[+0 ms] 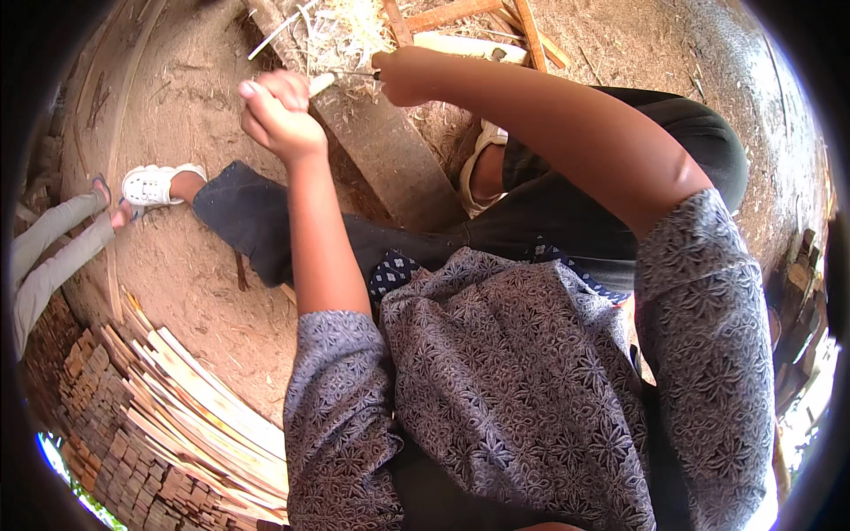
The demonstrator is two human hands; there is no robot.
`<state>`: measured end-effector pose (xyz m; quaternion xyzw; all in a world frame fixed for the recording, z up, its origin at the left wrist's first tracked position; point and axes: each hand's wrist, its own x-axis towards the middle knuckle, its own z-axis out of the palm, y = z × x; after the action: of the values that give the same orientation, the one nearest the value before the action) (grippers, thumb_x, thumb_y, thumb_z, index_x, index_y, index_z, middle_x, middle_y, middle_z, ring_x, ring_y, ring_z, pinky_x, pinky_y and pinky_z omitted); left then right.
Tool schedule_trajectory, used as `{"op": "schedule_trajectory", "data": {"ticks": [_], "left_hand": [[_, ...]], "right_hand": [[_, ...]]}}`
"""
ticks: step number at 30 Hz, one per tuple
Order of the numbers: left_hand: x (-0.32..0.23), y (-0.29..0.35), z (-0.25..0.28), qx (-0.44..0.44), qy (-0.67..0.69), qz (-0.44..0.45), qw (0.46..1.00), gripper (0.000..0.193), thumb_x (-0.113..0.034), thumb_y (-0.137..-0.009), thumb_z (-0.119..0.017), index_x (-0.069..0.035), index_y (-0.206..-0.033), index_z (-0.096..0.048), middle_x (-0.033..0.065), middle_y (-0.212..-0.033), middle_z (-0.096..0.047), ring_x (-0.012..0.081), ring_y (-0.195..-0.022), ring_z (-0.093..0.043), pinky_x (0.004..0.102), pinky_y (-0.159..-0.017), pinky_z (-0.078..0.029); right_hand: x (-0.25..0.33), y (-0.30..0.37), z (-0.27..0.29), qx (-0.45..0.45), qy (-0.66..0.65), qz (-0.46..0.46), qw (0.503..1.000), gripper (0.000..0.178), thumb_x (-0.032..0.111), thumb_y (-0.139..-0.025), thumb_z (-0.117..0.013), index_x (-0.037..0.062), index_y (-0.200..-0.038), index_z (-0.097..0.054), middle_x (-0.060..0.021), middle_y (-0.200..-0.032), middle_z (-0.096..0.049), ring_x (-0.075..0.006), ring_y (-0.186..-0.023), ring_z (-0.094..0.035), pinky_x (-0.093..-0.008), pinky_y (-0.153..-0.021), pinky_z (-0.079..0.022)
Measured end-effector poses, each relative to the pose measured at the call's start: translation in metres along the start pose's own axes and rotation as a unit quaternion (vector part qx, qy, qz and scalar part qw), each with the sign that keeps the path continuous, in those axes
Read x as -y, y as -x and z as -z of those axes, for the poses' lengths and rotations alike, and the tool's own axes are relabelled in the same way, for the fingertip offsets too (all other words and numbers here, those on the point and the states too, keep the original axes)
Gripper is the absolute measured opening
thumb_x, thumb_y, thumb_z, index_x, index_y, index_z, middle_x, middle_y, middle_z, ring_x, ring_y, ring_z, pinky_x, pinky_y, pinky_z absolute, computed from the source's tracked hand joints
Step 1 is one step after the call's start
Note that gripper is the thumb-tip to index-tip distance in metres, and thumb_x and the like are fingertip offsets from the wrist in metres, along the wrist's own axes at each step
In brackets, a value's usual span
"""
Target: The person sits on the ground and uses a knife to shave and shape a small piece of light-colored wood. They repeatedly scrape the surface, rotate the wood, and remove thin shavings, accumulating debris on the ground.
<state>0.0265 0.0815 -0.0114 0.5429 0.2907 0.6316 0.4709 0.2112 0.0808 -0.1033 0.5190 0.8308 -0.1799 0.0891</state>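
My left hand (282, 113) is closed in a fist. The end of a pale wooden stick (321, 84) sticks out beside its fingers, and the rest is hidden in the grip. To its right, my right hand (409, 78) is closed on a thin, dark, knife-like blade (352, 73), whose handle is mostly covered by the fingers. The blade points left and its tip reaches the stick; whether it touches the wood I cannot tell. Both hands are over a wide wooden plank (390, 159) lying between my legs, with a heap of pale shavings (354, 26) at its far end.
Wooden frame pieces (456, 16) lie beyond my right hand. Long light strips of wood (199, 389) and stacked short blocks (133, 442) are at the lower left. Another person's legs (53, 239) show at the left edge. The ground is bare earth (212, 265).
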Motion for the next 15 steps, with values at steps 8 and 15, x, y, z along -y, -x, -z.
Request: {"op": "schedule_trajectory", "data": {"ticks": [8, 15], "left_hand": [[0.000, -0.029, 0.023, 0.013, 0.049, 0.067, 0.996, 0.060, -0.054, -0.107, -0.034, -0.009, -0.069, -0.043, 0.0065, -0.058, -0.042, 0.0153, -0.050, -0.035, 0.0333, -0.053, -0.034], [-0.003, -0.028, 0.027, 0.005, 0.083, 0.080, 0.993, 0.060, -0.052, -0.108, -0.034, -0.009, -0.066, -0.039, 0.0043, -0.056, -0.040, 0.0137, -0.050, -0.036, 0.0301, -0.048, -0.033]], "right_hand": [[0.063, 0.068, 0.043, -0.090, -0.444, -0.227, 0.862, 0.044, 0.033, -0.095, -0.059, 0.0112, -0.132, -0.063, -0.0217, -0.106, -0.072, -0.0382, -0.105, -0.069, -0.0450, -0.096, -0.052], [0.082, 0.079, 0.051, -0.124, -0.420, -0.211, 0.874, 0.037, 0.033, -0.100, -0.058, 0.0146, -0.133, -0.057, -0.0178, -0.080, -0.069, -0.0351, -0.080, -0.070, -0.0461, -0.077, -0.053]]}}
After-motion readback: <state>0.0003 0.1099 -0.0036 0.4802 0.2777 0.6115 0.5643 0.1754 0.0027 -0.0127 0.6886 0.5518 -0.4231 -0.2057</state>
